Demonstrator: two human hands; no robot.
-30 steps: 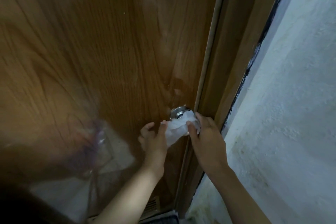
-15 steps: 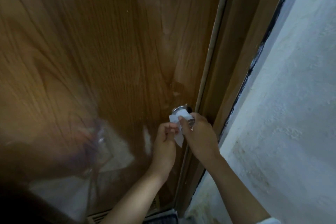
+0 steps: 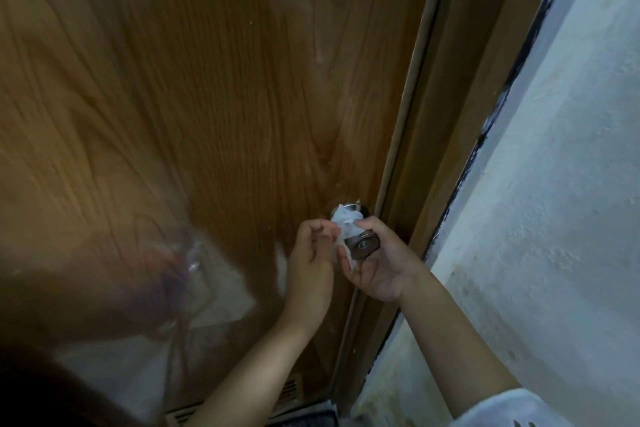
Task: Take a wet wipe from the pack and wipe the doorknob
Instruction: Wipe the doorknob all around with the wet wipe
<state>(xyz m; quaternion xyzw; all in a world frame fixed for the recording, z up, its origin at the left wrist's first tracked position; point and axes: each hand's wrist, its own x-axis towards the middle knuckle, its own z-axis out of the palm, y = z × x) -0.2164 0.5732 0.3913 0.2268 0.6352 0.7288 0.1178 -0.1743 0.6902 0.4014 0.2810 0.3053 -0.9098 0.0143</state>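
A round metal doorknob (image 3: 363,245) with a keyhole sticks out of the brown wooden door (image 3: 207,97) near its right edge. A crumpled white wet wipe (image 3: 344,224) is wrapped over the top and left side of the knob. My right hand (image 3: 379,263) cups the knob from below and the right, thumb on top, pressing the wipe against it. My left hand (image 3: 311,256) is just left of the knob, its fingertips pinching the wipe's left edge. The knob's front face is bare. The wipe pack is not in view.
The wooden door frame (image 3: 426,149) runs along the door's right edge. A rough white wall (image 3: 554,201) fills the right side. A vent grille (image 3: 287,392) sits at the door's bottom. The glossy door reflects a blurred shape at lower left.
My right hand has turned palm up under the knob, baring its front face. The wipe has shifted to the knob's top and left. My left hand stays on the wipe's edge.
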